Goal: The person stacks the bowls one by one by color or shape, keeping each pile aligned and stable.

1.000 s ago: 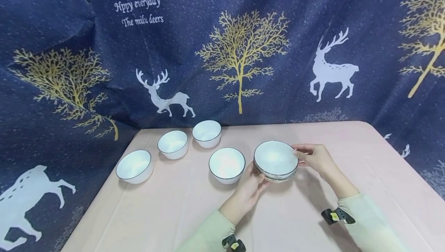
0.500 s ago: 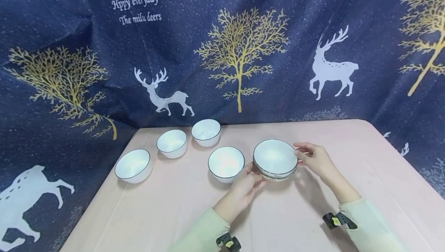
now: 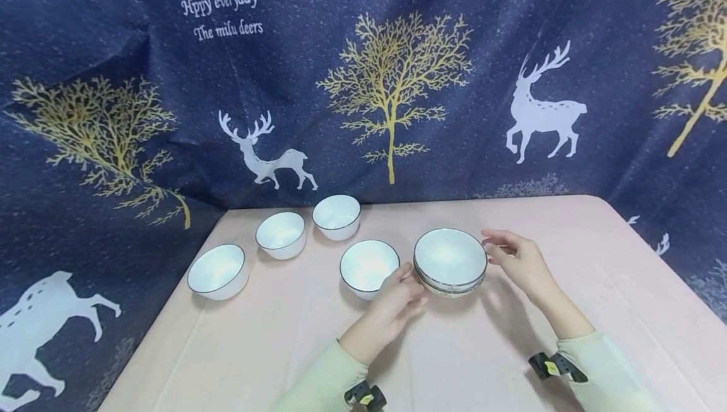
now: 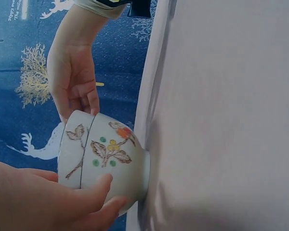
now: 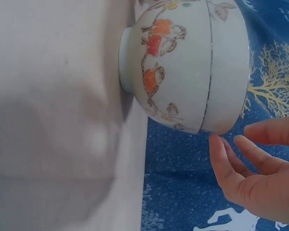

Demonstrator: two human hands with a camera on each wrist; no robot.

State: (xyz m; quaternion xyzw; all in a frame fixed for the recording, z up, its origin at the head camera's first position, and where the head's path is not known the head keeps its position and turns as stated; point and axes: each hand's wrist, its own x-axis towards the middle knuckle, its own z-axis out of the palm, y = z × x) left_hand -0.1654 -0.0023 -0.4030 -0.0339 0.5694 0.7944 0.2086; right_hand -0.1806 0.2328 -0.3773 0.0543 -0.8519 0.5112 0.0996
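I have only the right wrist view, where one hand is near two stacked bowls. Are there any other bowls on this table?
Observer: Yes. The head view shows four single bowls, all standing to the left of the stack.

Operator: Thank you. And where is the left hand now?

Observer: In the head view, the left hand is at the near left side of the stack. Whether its fingers touch, I cannot tell.

Operator: I understand. Is there something inside the upper bowl?

Observer: I see nothing in it. From the head view, the upper bowl shows only its plain white inside.
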